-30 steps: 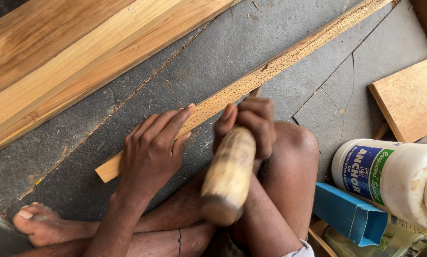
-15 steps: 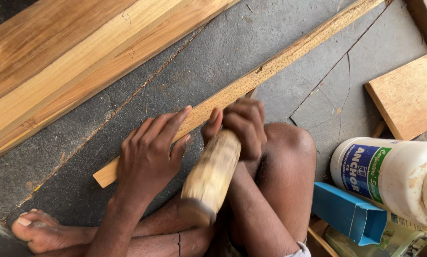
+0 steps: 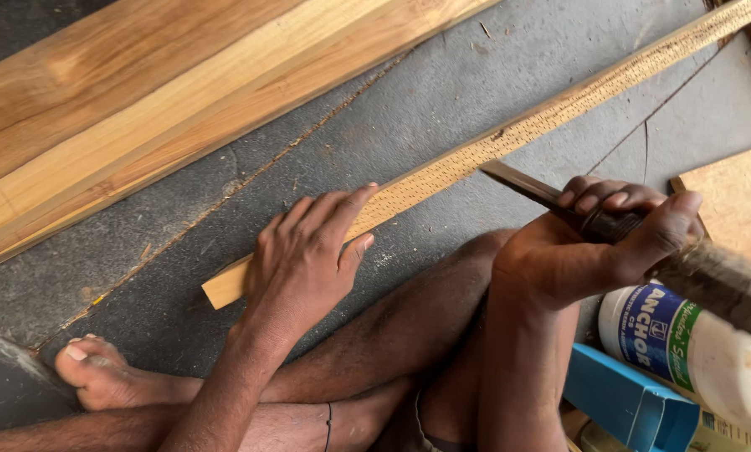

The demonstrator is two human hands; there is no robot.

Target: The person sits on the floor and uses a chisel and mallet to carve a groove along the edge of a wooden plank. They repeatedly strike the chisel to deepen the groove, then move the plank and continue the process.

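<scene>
A long thin wooden strip [image 3: 517,134] lies diagonally on the grey floor, its top face speckled with fine marks. My left hand [image 3: 304,259] lies flat on the strip near its lower end, fingers spread. My right hand [image 3: 584,247] grips a chisel [image 3: 530,188] with a dark metal blade and a thick wooden handle [image 3: 722,280]. The blade points up-left and its tip hovers just right of the strip, a little above the floor. The handle runs off toward the lower right, blurred.
Wide wooden planks [image 3: 141,109] lie along the upper left. A white glue bottle [image 3: 693,343] and a blue box [image 3: 622,406] sit at the lower right, a plywood piece [image 3: 739,201] beside them. My bare legs and foot [image 3: 95,372] are folded on the floor.
My right hand has swung the chisel from handle-down over my knee to the right, so the blade now shows and points at the strip. My left hand stays on the strip.
</scene>
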